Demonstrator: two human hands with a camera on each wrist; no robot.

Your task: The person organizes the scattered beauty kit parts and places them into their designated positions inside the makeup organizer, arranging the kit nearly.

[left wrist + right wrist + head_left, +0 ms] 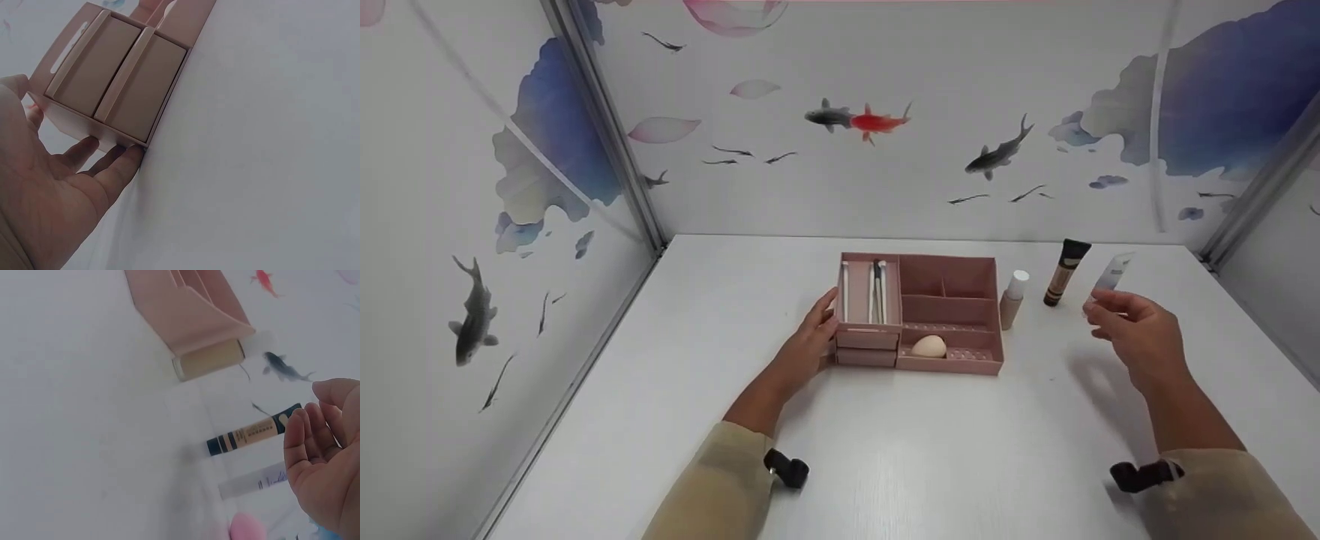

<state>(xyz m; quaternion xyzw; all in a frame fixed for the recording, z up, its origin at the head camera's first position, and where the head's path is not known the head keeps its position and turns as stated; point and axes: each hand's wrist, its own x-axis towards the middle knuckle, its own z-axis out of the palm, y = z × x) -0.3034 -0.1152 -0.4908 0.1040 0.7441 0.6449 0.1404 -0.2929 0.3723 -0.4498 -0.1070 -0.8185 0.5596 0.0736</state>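
Altogether two tubes [1112,273], one bottle [1013,303], one organizer [949,365].

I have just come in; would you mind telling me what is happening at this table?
A person's left hand touches the side of a pink cosmetics organizer, which holds an egg-shaped makeup sponge. The right hand hovers beside a translucent tube, with no grip on it visible. A black-and-tan tube and a white-capped bottle stand between that hand and the organizer.

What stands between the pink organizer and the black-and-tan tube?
The white-capped bottle, nearer the pink organizer than the black-and-tan tube; the head view shows it.
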